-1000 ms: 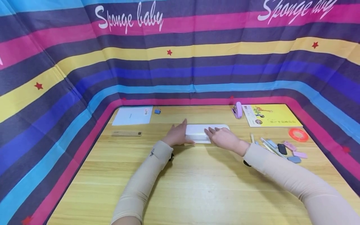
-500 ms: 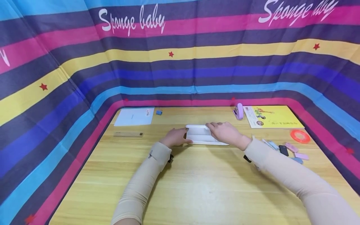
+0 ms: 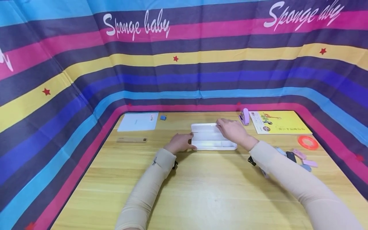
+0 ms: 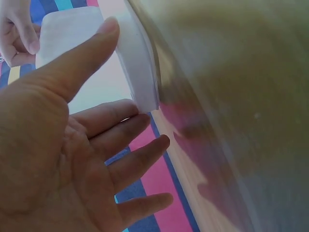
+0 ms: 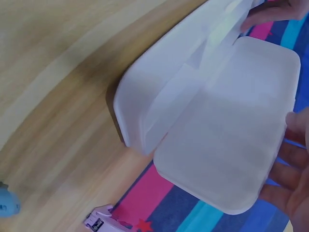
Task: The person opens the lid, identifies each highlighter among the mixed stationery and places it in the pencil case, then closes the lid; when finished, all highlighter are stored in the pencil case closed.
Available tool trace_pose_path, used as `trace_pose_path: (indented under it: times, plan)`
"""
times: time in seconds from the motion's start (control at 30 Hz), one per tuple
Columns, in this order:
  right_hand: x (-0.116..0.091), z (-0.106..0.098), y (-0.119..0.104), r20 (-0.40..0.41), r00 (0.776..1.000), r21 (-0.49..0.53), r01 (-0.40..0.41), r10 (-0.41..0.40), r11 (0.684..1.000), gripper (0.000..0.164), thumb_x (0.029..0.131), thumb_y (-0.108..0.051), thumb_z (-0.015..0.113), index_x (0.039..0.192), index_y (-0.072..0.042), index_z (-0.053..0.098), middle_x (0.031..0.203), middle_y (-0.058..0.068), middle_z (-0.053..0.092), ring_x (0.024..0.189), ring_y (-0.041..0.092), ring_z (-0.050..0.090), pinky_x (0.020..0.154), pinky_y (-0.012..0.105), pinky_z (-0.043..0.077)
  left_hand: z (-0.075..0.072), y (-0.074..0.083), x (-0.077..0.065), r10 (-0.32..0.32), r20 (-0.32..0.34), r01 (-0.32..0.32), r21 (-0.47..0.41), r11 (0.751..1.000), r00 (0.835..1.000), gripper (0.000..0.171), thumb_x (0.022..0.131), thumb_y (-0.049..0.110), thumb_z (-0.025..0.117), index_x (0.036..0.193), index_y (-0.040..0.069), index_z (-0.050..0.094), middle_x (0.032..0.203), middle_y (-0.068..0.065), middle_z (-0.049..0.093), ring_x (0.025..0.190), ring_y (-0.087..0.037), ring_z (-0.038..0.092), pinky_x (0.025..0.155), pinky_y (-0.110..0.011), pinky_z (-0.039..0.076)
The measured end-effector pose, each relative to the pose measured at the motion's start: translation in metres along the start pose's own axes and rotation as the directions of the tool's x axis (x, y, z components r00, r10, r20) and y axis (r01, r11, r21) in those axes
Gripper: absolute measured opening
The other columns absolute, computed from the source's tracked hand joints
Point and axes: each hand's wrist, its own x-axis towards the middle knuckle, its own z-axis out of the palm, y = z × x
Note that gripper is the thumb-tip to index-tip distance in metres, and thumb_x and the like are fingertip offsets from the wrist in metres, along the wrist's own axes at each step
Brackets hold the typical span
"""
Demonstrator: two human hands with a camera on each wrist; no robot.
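A long white pencil case point(image 3: 207, 144) stands on the table with its hinged lid point(image 3: 204, 128) raised at the back; its inside is bare white with a small divider toward the right. My left hand point(image 3: 179, 142) holds the left end, thumb on one side and index finger on the other; in the left wrist view the remaining fingers spread loosely past the case wall point(image 4: 137, 63). My right hand point(image 3: 233, 130) grips the lid's upper edge near its right end. In the right wrist view, thumb and fingers straddle the rim of the lid point(image 5: 227, 130).
To the right lie several erasers point(image 3: 299, 154), an orange-red tape ring point(image 3: 308, 142) and a yellow book point(image 3: 283, 122), beside a purple stapler point(image 3: 244, 116). A pale blue notebook point(image 3: 137, 121), a blue sharpener-like piece point(image 3: 163, 117) and a ruler point(image 3: 132, 140) lie left.
The pencil case lid has swung up and back, uncovering the inside. My right hand has moved up and away with the lid; my left hand stays at the left end.
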Motion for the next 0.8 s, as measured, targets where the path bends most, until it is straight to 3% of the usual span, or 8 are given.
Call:
trace_pose_path:
  times: [0.1, 0.2, 0.27, 0.33, 0.57, 0.8]
  plan:
    - [0.002, 0.003, 0.0, -0.02, 1.0, -0.01, -0.004, 0.003, 1.0, 0.01, 0.085, -0.022, 0.053, 0.088, -0.012, 0.056, 0.067, -0.001, 0.058, 0.052, 0.017, 0.053, 0.041, 0.031, 0.041, 0.002, -0.001, 0.0, -0.006, 0.003, 0.006, -0.004, 1.0, 1.0, 0.083, 0.07, 0.063, 0.053, 0.135, 0.016, 0.029, 0.138, 0.004, 0.026, 0.118, -0.022, 0.037, 0.1, -0.048, 0.015]
    - [0.002, 0.006, 0.002, -0.011, 1.0, -0.038, 0.006, -0.006, 0.999, 0.02, 0.084, -0.023, 0.054, 0.095, -0.008, 0.059, 0.083, 0.007, 0.063, 0.075, 0.026, 0.059, 0.068, 0.042, 0.047, 0.003, -0.002, 0.0, -0.006, 0.003, 0.006, -0.002, 1.0, 1.0, 0.084, 0.069, 0.063, 0.052, 0.135, 0.016, 0.03, 0.138, 0.004, 0.025, 0.12, -0.026, 0.033, 0.1, -0.048, 0.015]
    - [0.002, 0.007, 0.004, 0.01, 1.0, -0.056, 0.01, -0.009, 0.998, 0.029, 0.084, -0.024, 0.054, 0.106, -0.004, 0.058, 0.1, 0.013, 0.061, 0.093, 0.03, 0.056, 0.086, 0.049, 0.038, 0.003, -0.002, 0.0, -0.007, 0.005, 0.007, -0.005, 1.0, 1.0, 0.084, 0.069, 0.064, 0.052, 0.135, 0.016, 0.03, 0.138, 0.004, 0.025, 0.121, -0.026, 0.033, 0.1, -0.048, 0.016]
    - [0.003, 0.009, 0.007, 0.038, 0.999, -0.077, 0.009, -0.006, 0.997, 0.037, 0.085, -0.024, 0.052, 0.116, -0.003, 0.054, 0.113, 0.015, 0.055, 0.106, 0.032, 0.048, 0.094, 0.052, 0.026, 0.002, -0.003, 0.0, -0.011, 0.007, 0.011, -0.002, 1.0, 1.0, 0.085, 0.069, 0.064, 0.051, 0.135, 0.016, 0.029, 0.138, 0.004, 0.025, 0.121, -0.025, 0.032, 0.1, -0.047, 0.016]
    - [0.01, 0.015, 0.016, 0.201, 0.976, -0.131, -0.054, 0.08, 0.99, 0.056, 0.09, -0.03, 0.04, 0.137, -0.004, 0.023, 0.139, 0.013, 0.024, 0.124, 0.031, 0.024, 0.094, 0.057, -0.007, 0.001, -0.004, -0.001, 0.006, 0.005, -0.006, -0.014, 1.0, 1.0, 0.087, 0.07, 0.062, 0.052, 0.137, 0.014, 0.025, 0.139, 0.003, 0.024, 0.123, -0.023, 0.028, 0.1, -0.048, 0.015]
    - [0.012, 0.022, 0.03, 0.304, 0.945, -0.104, -0.096, 0.124, 0.99, 0.067, 0.089, -0.032, 0.04, 0.139, -0.002, 0.007, 0.144, 0.013, 0.003, 0.129, 0.032, 0.003, 0.093, 0.055, -0.013, 0.004, -0.002, 0.0, 0.017, 0.004, -0.017, -0.026, 1.0, 1.0, 0.084, 0.072, 0.061, 0.051, 0.137, 0.014, 0.025, 0.139, 0.002, 0.023, 0.125, -0.022, 0.026, 0.1, -0.05, 0.013]
